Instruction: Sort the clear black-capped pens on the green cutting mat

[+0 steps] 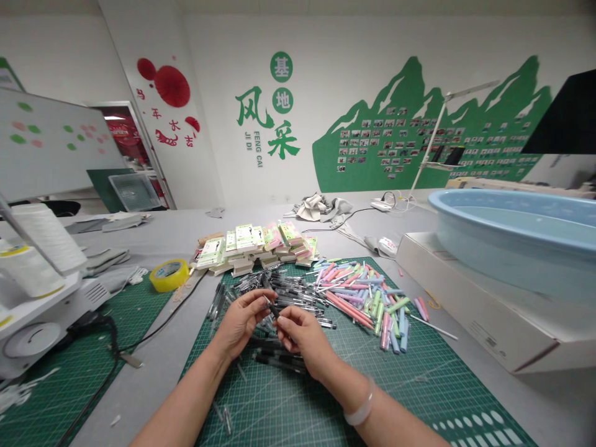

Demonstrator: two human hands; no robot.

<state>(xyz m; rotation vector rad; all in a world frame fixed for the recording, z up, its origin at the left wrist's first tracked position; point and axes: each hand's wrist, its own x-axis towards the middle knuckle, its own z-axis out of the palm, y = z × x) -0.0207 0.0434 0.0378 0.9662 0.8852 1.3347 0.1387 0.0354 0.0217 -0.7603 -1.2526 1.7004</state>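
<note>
My left hand (242, 320) and my right hand (302, 335) meet over a green cutting mat (395, 379), both pinched on one black pen (274, 309) held between them. Directly behind my hands lies a heap of several black pens (279, 288). More black pens (274, 360) lie under my right hand. To the right of the heap is a pile of pastel pens (367, 295) in pink, green and blue. A pale bracelet sits on my right wrist.
Small green-and-white packets (254, 245) are stacked behind the mat. A yellow tape roll (170, 274) lies at left, near a white machine with thread cones (32, 273). At right, a blue tub (516, 230) rests on a white box (484, 310). A desk lamp (437, 139) stands behind.
</note>
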